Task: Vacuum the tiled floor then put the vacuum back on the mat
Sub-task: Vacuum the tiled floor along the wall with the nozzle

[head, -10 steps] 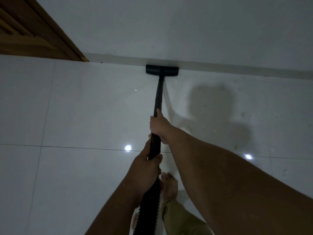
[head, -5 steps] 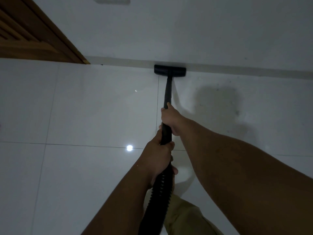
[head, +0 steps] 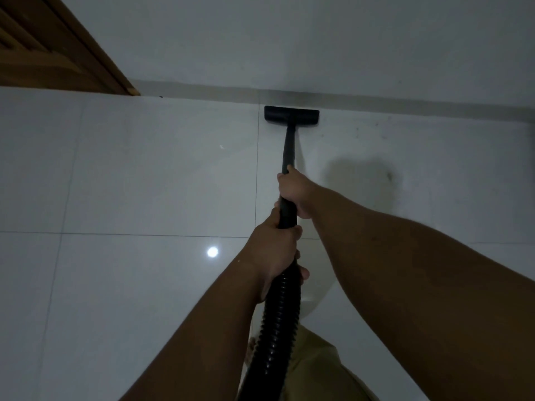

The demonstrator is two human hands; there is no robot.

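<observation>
A black vacuum wand (head: 288, 149) runs from my hands to a flat black floor head (head: 291, 114) lying on the white tiled floor (head: 144, 175), close against the skirting at the foot of the wall. My right hand (head: 295, 189) grips the wand higher up. My left hand (head: 276, 250) holds it lower, where the ribbed black hose (head: 278, 322) joins. The hose drops out of view at the bottom edge. The vacuum body and the mat are out of sight.
A white wall (head: 318, 39) with a pale skirting strip (head: 202, 89) runs across the top. A brown wooden door frame (head: 86, 53) stands at the top left. My leg in khaki trousers (head: 315, 369) is below the hose. Dark specks dot the tile right of the floor head.
The floor head has slid to the right along the skirting, and both hands have shifted right with the wand. My bare foot has dropped out of view.
</observation>
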